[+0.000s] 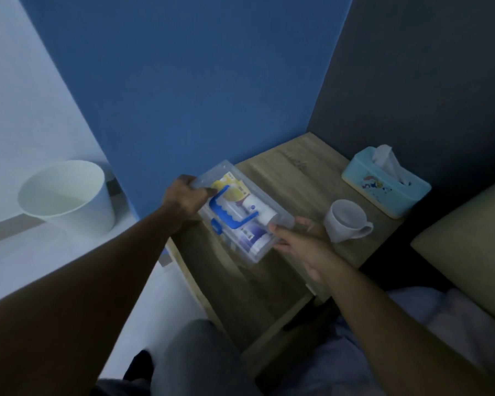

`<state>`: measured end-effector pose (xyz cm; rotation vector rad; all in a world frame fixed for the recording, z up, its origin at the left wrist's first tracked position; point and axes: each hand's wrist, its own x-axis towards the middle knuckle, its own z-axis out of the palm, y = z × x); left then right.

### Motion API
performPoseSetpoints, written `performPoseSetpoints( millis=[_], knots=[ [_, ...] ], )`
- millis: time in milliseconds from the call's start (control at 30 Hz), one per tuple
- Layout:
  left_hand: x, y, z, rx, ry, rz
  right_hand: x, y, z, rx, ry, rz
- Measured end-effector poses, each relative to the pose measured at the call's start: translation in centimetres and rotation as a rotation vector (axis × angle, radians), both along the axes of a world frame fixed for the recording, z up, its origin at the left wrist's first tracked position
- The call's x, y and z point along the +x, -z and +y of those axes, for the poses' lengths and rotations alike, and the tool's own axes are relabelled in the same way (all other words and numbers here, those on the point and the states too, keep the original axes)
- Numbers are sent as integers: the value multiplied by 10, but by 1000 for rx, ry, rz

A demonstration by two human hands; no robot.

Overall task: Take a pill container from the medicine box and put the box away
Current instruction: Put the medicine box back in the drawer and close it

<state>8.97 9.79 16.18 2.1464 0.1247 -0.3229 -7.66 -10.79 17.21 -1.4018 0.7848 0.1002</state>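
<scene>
A clear plastic medicine box (283, 217) with a blue handle and blue latch is held over the left part of the wooden bedside table (286, 178). Its lid is closed. Through the plastic I see a white pill container (259, 208), a yellow packet (230, 187) and a purple-labelled container (253, 238). My left hand (185, 200) grips the box's far left end. My right hand (300, 242) holds its near right end, fingers under the edge.
A white mug (345, 220) stands on the table just right of the box. A light blue tissue box (386, 185) sits at the back right. A white waste bin (66, 195) stands on the floor to the left. Bedding lies at the lower right.
</scene>
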Motion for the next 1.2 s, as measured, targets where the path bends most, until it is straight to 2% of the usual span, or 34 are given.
performPoseSetpoints(
  millis=[133, 233, 467, 667, 933, 1200],
  knots=[
    [-24, 11, 18, 64, 32, 15, -23, 25, 20, 43, -21, 12],
    [-36, 29, 26, 74, 92, 61, -34, 49, 33, 16, -45, 98],
    [-44, 89, 25, -61, 158, 207, -40, 107, 47, -43, 2, 187],
    [-39, 124, 21, -107, 241, 236, -34, 146, 48, -107, 66, 288],
    [-24, 142, 13, -65, 281, 236, -29, 173, 56, -218, 136, 324],
    [-28, 145, 9, -133, 278, 243, -29, 177, 54, -270, 63, 316]
  ],
)
